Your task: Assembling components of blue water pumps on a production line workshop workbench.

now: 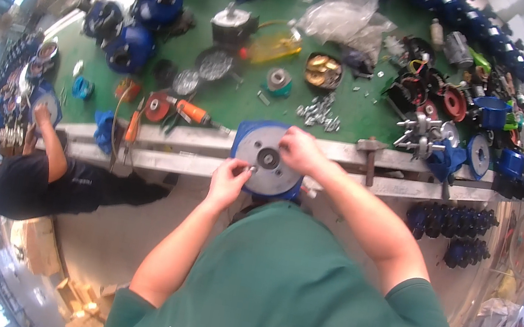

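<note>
In front of me, at the table's near edge, sits a round grey metal disc (265, 179) on a blue housing (253, 127), with a dark hub in its centre and several holes around it. My left hand (226, 184) is at the disc's lower left, thumb and finger pinched on a small bolt (252, 169) at one hole. At the upper right of the disc, the fingers of my right hand (299, 150) are closed and pressed down near another hole. What they hold, if anything, is hidden under the fingertips.
Beyond the disc lie loose bolts (322, 112), a bowl of brass-coloured parts (323, 72) and a yellow bottle (274, 48). Orange power tools (191, 111) are to the left, a hammer (370, 156) to the right. Blue housings (158, 4) line the table. A co-worker (41, 184) works at left.
</note>
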A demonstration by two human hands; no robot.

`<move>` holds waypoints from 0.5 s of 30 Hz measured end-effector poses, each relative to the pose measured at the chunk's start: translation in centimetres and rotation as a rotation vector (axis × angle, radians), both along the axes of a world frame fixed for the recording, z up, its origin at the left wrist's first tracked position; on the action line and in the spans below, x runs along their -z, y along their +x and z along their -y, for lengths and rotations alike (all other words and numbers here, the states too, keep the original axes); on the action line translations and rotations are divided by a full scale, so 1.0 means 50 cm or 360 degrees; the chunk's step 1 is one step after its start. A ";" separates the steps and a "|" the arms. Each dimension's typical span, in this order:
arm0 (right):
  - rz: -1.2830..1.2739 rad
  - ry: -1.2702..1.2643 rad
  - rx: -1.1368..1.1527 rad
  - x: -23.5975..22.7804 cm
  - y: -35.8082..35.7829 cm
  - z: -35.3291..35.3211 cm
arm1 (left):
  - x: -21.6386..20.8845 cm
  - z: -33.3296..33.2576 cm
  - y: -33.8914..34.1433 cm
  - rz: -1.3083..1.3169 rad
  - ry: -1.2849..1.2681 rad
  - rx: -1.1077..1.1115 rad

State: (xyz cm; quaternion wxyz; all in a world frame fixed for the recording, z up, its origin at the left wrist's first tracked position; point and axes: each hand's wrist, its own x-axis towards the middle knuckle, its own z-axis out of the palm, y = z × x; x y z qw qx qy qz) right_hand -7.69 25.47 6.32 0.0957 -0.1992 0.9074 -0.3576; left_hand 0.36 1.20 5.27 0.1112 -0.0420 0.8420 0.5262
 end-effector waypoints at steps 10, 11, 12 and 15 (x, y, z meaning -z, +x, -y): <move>-0.0294 0.0247 -0.0333 0.012 0.014 0.019 | 0.011 -0.016 0.001 -0.0309 -0.0626 0.0196; -0.0448 0.0312 -0.0382 0.005 0.015 0.011 | 0.012 -0.018 0.000 -0.0348 -0.0709 0.0229; -0.0468 0.0326 -0.0403 -0.002 0.007 0.005 | 0.019 -0.019 -0.006 -0.0292 -0.0712 0.0239; -0.0473 0.0304 -0.0402 -0.001 0.002 0.000 | 0.027 -0.022 -0.013 -0.0223 -0.0691 0.0250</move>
